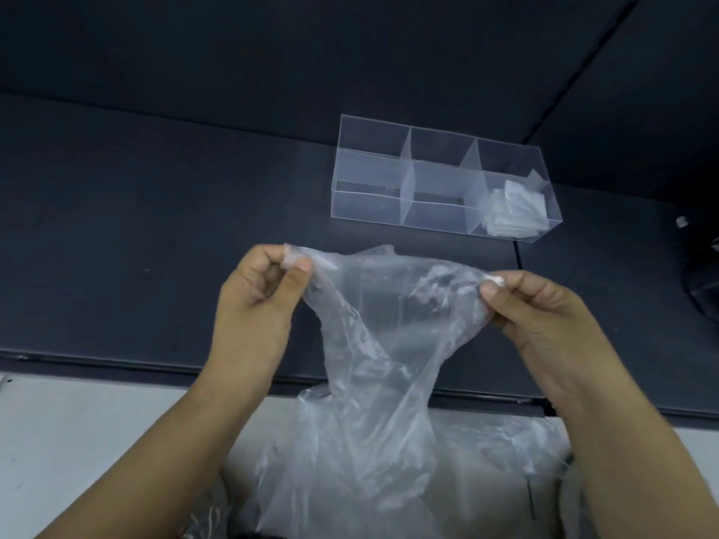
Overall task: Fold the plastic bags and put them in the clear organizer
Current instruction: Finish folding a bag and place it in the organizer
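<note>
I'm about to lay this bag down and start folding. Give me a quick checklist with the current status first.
1. Left hand pinches a top corner of the plastic bag: ok.
2. Right hand pinches the opposite top corner: ok.
3. Bag spread flat and smooth: not ok; it hangs crumpled and narrows into a twist below the hands.
4. Bare table to fold on, beyond the left hand: ok.
5. Free compartment in the clear organizer: ok; only the near right one holds folded bags.
6. Bag's lower end free of the loose plastic underneath: cannot tell.
</note>
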`<state>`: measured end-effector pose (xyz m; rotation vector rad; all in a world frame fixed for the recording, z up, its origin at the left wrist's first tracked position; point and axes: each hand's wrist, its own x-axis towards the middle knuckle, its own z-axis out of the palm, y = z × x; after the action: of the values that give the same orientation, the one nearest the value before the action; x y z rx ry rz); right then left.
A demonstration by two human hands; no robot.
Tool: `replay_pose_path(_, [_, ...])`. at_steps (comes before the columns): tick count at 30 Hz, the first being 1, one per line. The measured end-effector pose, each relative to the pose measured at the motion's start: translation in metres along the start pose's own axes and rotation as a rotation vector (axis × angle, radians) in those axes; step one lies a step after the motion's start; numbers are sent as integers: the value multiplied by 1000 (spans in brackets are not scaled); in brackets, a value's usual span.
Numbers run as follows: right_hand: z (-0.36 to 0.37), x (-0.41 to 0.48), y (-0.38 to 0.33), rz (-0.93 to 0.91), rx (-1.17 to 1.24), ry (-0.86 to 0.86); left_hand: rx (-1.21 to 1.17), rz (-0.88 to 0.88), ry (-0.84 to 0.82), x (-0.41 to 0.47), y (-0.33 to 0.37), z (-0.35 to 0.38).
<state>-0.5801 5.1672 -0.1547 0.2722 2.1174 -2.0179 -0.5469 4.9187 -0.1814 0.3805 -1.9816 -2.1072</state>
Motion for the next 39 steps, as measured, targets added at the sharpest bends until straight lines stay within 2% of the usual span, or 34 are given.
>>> replay_pose_path(5, [18,10,5,-111,-20,204,111,76,-20,-2,-9,-5])
replay_pose_path(8, [28,13,2,-300,-243,325,192,117,-24,0,-13,-12])
replay_pose_path(11, [30,17,-8,-362,-350,289,260,83,69,8,-14,-25])
replay_pose_path(13, [33,20,-18,-354,-371,190,303,81,141,15,-9,-33])
replay_pose_path(14, [36,21,-22,-349,-365,123,326,96,122,18,-4,-34])
replay_pose_path(15, [42,23,-26,-346,-354,53,359,108,42,22,1,-32])
replay_pose_path(19, [71,32,-36,-375,-335,-270,495,-1,-526,40,25,1])
replay_pose_path(20, [73,36,-39,-344,-340,-357,431,-66,-605,44,28,9])
replay_pose_path(21, [71,40,-41,-288,-340,-451,331,-125,-617,49,30,15])
replay_pose_path(23, [54,50,-46,-119,-360,-631,190,-198,-471,56,27,16])
replay_pose_path(25, [28,58,-44,30,-492,-723,197,-231,-278,62,14,5])
replay_pose_path(28, [-10,67,-28,73,-606,-643,243,-235,-94,68,-5,-15])
replay_pose_path(31, [-36,68,-7,68,-403,-506,307,-249,-16,70,-21,-26])
replay_pose_path(34, [-38,67,17,229,-83,-473,307,-267,16,71,-32,-32])
replay_pose_path(36, [-26,66,28,294,-64,-492,316,-279,33,72,-38,-35])
replay_pose_path(39, [-7,69,35,346,-157,-508,326,-290,33,74,-44,-40])
